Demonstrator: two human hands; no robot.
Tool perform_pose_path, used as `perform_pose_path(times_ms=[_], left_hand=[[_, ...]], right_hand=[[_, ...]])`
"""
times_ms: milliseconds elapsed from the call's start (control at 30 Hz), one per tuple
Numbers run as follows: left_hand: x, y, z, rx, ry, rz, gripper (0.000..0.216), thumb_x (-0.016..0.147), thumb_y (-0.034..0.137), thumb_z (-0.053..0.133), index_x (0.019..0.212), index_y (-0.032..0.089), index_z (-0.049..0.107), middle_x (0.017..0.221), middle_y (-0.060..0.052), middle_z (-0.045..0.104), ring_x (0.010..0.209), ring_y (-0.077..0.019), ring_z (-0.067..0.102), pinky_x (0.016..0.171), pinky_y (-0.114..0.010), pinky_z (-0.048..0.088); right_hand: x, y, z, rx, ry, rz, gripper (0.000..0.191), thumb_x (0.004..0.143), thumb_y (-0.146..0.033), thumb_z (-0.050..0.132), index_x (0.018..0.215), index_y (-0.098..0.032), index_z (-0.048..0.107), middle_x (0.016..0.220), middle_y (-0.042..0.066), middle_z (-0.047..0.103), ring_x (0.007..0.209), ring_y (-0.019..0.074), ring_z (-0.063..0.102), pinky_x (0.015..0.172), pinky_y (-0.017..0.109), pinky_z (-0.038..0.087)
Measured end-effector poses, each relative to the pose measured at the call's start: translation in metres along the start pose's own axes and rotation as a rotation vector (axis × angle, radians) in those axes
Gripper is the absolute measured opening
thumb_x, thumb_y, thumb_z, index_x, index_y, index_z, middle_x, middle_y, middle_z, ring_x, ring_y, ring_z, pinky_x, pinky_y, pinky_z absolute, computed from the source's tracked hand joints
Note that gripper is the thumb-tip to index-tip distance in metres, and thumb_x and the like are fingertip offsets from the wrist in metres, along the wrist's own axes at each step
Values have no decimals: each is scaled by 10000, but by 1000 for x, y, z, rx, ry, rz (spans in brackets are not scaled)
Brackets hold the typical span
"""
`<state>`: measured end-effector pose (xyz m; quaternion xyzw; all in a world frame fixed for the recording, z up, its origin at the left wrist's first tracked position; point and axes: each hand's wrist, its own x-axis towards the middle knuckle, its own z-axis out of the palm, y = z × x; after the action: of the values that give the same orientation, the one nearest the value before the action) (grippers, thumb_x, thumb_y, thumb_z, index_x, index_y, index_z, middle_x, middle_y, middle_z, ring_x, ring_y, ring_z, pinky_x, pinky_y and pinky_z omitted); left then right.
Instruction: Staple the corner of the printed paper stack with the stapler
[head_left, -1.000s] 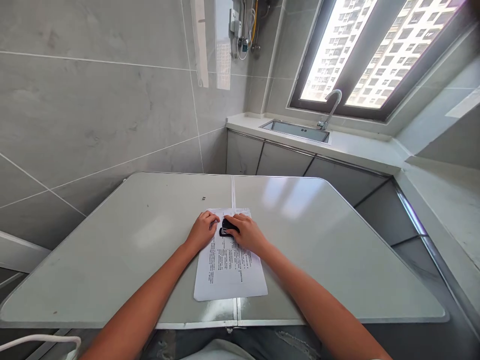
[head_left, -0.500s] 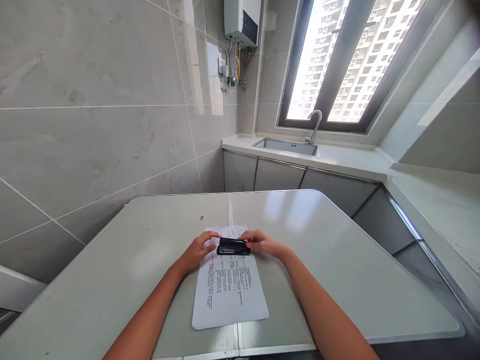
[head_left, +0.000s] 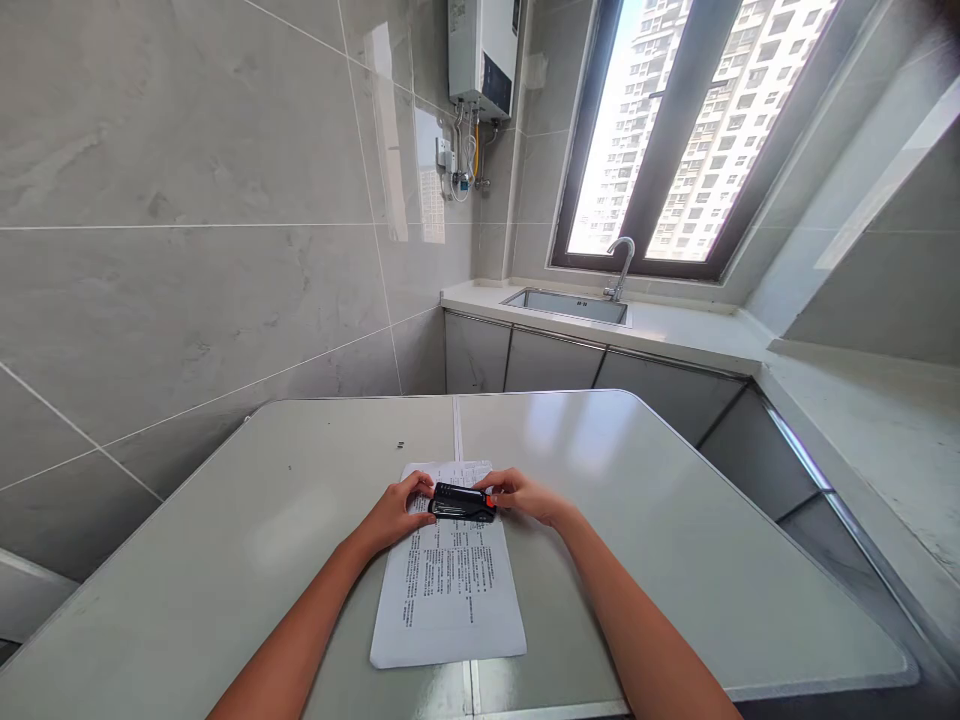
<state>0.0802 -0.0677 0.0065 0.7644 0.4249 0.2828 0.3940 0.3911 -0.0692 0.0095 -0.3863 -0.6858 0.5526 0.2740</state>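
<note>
A wall of large grey tiles [head_left: 187, 300], crossed by pale grout lines, fills the left side of the room and runs back to the far corner. Below it spreads a glossy, pale table [head_left: 247, 590] with clipped, rounded corners, a few specks, and a seam down its middle. Left of the seam, near the far edge, lie two dark bits [head_left: 400, 444], too small to identify.

The left hand [head_left: 397, 508] is partly open, its thumb and fingers closed about the left end of a black stapler [head_left: 463, 502]. The stapler lies crosswise over the upper part of a printed sheet [head_left: 450, 630], which straddles the seam. In the corner behind, a white water heater [head_left: 476, 60] hangs above pipes and cables. The right hand [head_left: 523, 493], its fingers bent, grips the stapler's right end by an orange-red part.

Farther right, a sink [head_left: 566, 305] with a curved tap [head_left: 622, 268] sits in a white counter [head_left: 690, 330] over grey cabinets [head_left: 555, 360], beneath a dark-framed window [head_left: 671, 120] facing tall buildings.
</note>
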Motion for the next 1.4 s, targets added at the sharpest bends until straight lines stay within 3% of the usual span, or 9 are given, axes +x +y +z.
perform_pose_path(times_ms=[267,467,567,667,767,900,1067,1200,1400], left_hand=[[2,-1,0,-66,4,-12,390,694,235,808,1055,220,662,1066,-64,750,1062,-275,682,969,-390,472],[1,0,1,-69,5,-23,367,708,236,791,1051,224,659,1028,-40,746,988,-251,683,900,-366,490],[1,0,1,-50,7,0,361,708,247,794,1042,214,662,1012,-39,742,969,-246,680,898,-365,494],[0,2,0,-45,5,17,353,717,263,791,1041,215,660,1013,-40,740,956,-243,680,902,-371,503],[-1,5,-2,-46,-21,15,368,736,289,793,1074,228,661,1042,-47,738,994,-253,681,932,-386,505],[-2,3,-2,-69,23,37,672,622,319,909,1234,251,640,1276,-92,657,1229,-312,597,1082,-452,448],[2,4,6,-600,124,49,800,700,478,892,1389,264,547,1526,-135,473,1417,-322,463,1212,-456,335],[5,8,9,-1065,54,-114,635,915,711,550,1274,191,618,1339,-175,615,1302,-308,574,1150,-485,418],[8,0,8,-1144,-9,-252,418,1007,500,530,1137,134,686,1214,-185,680,1230,-287,625,1134,-477,455]], right_hand=[[-2,-7,2,-89,34,-4,386,809,-257,639,1166,-237,784,807,10,680,721,153,533,682,281,436],[-1,-19,9,-157,212,-196,318,900,-364,652,1177,-245,754,1207,70,677,930,183,607,812,313,502],[5,-20,28,-247,240,-281,442,906,-438,678,1308,-253,674,1308,96,647,1101,227,604,912,358,511],[12,-13,48,-371,213,-267,541,798,-351,802,1310,-244,664,1199,83,714,1061,254,640,933,401,508],[14,-6,56,-362,229,-225,379,817,-256,763,1193,-235,722,1008,32,763,902,226,684,851,368,530],[12,-7,54,-390,343,-281,332,825,-228,738,1156,-248,741,978,21,774,864,221,706,840,366,548],[12,-14,60,-656,538,-582,418,924,-130,547,1286,-289,683,1197,60,751,1123,240,676,979,438,533],[10,-20,70,-910,508,-698,440,1011,-90,448,1344,-303,641,1317,40,705,1246,218,634,1112,475,464],[8,-25,76,-984,394,-673,361,1044,-133,475,1298,-307,664,1290,45,717,1217,224,658,1108,484,494]])
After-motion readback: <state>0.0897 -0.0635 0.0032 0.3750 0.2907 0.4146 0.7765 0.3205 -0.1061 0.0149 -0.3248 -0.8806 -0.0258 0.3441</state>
